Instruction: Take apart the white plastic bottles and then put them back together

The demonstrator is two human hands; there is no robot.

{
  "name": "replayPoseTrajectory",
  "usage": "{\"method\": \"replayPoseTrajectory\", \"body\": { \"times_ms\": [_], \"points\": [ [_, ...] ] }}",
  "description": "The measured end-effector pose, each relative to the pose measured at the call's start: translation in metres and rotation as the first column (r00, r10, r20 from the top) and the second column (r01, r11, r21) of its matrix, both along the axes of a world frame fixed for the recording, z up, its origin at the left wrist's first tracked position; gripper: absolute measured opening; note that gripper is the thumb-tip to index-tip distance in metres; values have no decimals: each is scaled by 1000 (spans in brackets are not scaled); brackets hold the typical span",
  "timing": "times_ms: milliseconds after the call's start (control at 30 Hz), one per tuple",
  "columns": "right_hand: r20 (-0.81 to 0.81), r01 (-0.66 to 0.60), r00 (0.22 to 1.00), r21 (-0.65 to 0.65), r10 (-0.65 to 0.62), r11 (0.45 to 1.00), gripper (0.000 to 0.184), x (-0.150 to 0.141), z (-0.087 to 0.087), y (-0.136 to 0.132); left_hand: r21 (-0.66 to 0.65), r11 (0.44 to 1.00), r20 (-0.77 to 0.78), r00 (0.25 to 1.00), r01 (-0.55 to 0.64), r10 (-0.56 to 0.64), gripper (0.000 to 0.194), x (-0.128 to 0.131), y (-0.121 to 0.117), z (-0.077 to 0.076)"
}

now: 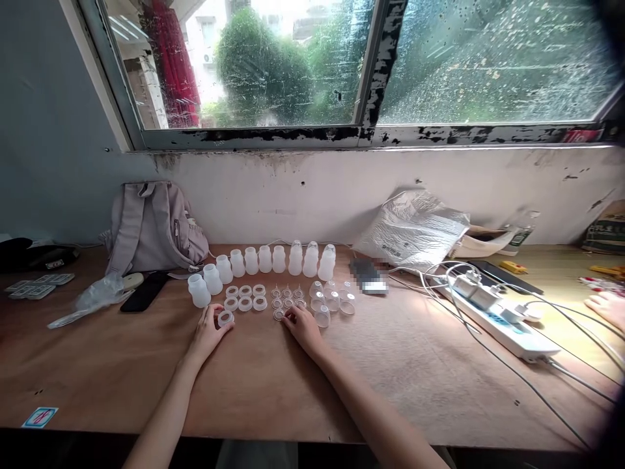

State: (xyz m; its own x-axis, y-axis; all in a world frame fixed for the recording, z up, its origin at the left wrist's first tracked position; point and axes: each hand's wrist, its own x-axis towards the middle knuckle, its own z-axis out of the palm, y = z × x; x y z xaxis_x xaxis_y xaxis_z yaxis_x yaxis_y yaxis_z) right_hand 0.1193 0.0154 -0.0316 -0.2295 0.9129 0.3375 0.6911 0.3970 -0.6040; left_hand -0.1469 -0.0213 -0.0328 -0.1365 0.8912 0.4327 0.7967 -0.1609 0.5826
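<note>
My left hand rests on the table with thumb and fingers closed around a white bottle collar ring. Just beyond it, more collar rings lie in rows. My right hand is at the near edge of a group of clear baby bottle nipples, its fingertips pinched at one nipple; the fingers partly cover those beside it. Clear dome caps stand to the right of that hand. Behind everything, frosted baby bottles form a curved row, the three at its right end wearing caps.
A lilac backpack, black phone and plastic bag sit at left. To the right are a silver bag and a power strip with trailing cables. Another person's hand shows at the far right edge.
</note>
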Motion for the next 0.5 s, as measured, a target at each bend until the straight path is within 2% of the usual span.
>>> {"method": "replayPoseTrajectory", "body": {
  "times_ms": [100,167,333,500],
  "points": [
    [26,16,1000,11,-17,1000,8,-1,1,0,13,997,50,996,78,-79,37,1,2,-2],
    [39,-6,999,27,5,1000,8,0,1,-1,33,996,31,996,81,-82,39,1,3,-1],
    [64,-42,997,74,37,996,10,1,2,-7,55,998,-69,997,-43,47,42,0,3,3],
    [105,3,994,120,-16,993,12,1,6,-16,84,994,-128,988,-71,81,44,3,1,6]
  ]
}}
